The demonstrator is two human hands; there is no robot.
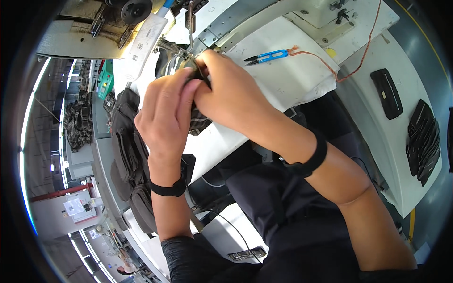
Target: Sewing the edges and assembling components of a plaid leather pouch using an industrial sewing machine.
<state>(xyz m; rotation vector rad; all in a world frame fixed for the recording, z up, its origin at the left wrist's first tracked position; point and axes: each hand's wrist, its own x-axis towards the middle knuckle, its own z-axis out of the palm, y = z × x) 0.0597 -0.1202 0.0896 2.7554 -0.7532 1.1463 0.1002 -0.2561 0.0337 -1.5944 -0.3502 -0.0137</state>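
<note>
Both hands meet at the needle area of a sewing machine (141,47), over a dark fabric piece (200,123). My left hand (163,113) has its fingers bent and pinched on the fabric close to the presser foot (181,53). Against it, my right hand (231,94) curls its fingers round the same piece from the right. The fingertips and most of the gripped fabric are hidden behind the hands. To the right of my right hand, blue thread snips (271,57) lie on a white sheet (292,80), tied to an orange cord (325,65).
A dark bag-like pile (126,137) lines the left of the table. On the white surface at far right are a flat black pouch-like piece (387,94) and a stack of black pieces (423,144). The orange cord runs across the right side.
</note>
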